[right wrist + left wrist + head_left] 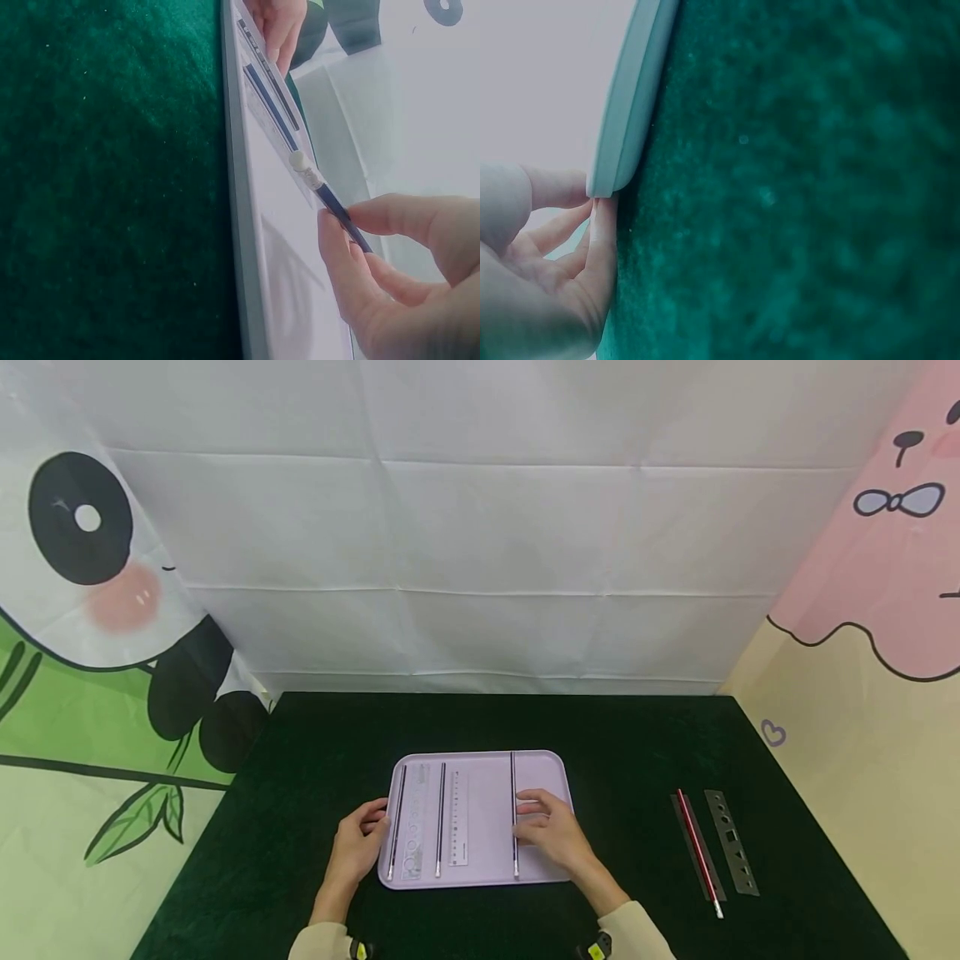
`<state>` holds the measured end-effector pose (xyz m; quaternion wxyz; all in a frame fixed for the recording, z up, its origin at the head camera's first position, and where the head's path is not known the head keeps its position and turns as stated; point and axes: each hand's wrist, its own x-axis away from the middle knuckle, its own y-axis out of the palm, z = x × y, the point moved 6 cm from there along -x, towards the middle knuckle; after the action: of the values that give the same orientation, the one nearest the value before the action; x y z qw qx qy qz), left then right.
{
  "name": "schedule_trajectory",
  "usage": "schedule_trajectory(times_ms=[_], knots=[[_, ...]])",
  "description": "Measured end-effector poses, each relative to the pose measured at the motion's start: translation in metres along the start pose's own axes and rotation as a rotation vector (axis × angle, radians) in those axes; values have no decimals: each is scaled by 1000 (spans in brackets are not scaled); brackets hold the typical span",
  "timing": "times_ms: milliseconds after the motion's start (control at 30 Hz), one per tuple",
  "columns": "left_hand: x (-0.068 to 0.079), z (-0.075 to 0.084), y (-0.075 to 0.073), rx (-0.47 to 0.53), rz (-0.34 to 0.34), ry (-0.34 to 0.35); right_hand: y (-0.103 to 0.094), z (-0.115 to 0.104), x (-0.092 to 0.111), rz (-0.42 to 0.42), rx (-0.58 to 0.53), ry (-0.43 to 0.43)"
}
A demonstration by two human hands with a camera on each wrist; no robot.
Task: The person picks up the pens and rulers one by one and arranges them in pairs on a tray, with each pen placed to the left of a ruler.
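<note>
A light purple tray [491, 872] lies on the dark green table. My left hand [356, 847] pinches its left rim, thumb above and fingers below, as the left wrist view shows at the tray's edge [626, 112]. Over the tray's right part, my right hand [551, 831] pinches a dark pencil [514, 818] between thumb and fingers; its white eraser end [304, 165] points toward the near side. Left of it in the tray are a ruler [458, 827], a second dark pencil [441, 818], a clear stencil ruler [414, 827] and a third dark pencil [397, 822], all roughly parallel.
To the right on the table [637, 760], a red pencil [699, 847] lies over a dark strip [718, 885]. Beside them is a grey stencil ruler [731, 843] with cut-out holes. A white cloth wall [487, 568] rises behind the table.
</note>
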<state>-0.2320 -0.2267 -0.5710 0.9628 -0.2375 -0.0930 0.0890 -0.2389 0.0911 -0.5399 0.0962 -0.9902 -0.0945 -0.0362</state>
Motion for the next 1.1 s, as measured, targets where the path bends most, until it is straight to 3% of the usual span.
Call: schedule_trajectory(times_ms=[1100], knots=[[3,2,-2,-1,4,6,23,-2,-9,-19,22,7]])
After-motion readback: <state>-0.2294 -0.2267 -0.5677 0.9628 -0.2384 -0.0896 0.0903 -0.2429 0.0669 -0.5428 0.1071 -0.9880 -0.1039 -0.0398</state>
